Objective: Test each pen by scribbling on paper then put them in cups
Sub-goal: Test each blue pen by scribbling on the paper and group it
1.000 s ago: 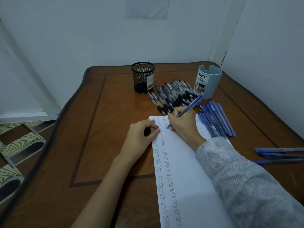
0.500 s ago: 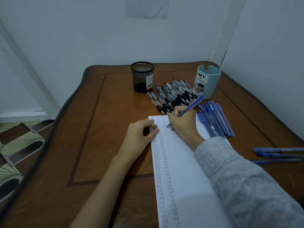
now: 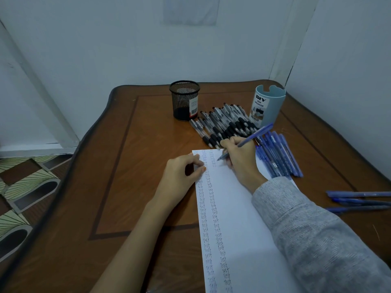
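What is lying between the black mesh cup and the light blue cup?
In the head view, a heap of clear pens with black grips lies on the table between the black mesh cup and the light blue cup.

The blue cup has a label reading "DIY DESK ORGANIZER"; the paper carries columns of handwritten "test"; the mesh cup sticker is unreadable
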